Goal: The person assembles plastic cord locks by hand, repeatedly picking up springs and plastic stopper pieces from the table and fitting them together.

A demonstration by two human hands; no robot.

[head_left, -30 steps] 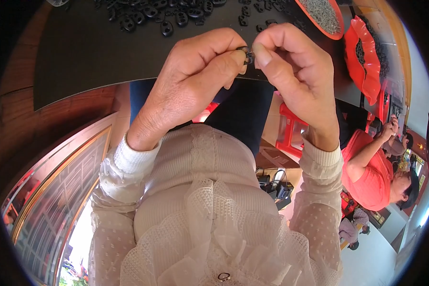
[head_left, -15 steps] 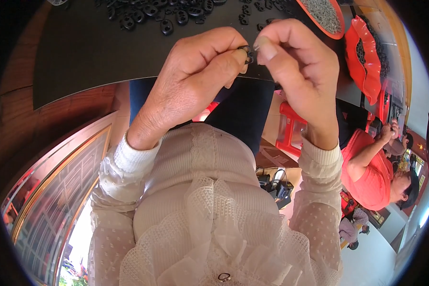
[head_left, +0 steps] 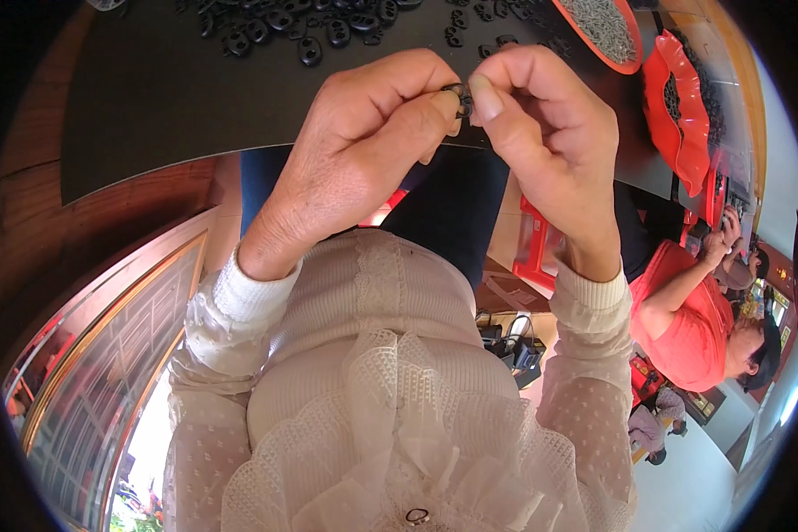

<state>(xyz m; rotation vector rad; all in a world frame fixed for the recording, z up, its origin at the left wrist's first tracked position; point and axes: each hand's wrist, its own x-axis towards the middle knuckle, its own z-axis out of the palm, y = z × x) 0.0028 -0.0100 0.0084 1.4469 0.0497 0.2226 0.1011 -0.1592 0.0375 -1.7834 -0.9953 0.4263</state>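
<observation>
Above the near edge of the dark table (head_left: 177,115), my left hand (head_left: 372,133) pinches a small black plastic piece with two round holes (head_left: 464,101) between thumb and fingertips. My right hand (head_left: 554,133) is closed in a pinch, thumb and index tips touching the right side of that piece. Whatever is between the right fingertips is hidden now; a thin silver metal bit showed there half a second ago. Beyond my hands lie a heap of black oval two-holed pieces (head_left: 337,33) and, to its right, smaller black two-holed parts (head_left: 454,35).
An orange-red dish of small silver metal pieces (head_left: 601,27) stands at the far right. Beside it is a red wavy-rimmed tray (head_left: 693,133) with black parts. A red stool (head_left: 534,244) is below the table. A co-worker in a red shirt (head_left: 683,310) sits to the right.
My right hand has moved slightly left, bringing its fingertips from just apart to against the black piece. My left hand has stayed nearly still.
</observation>
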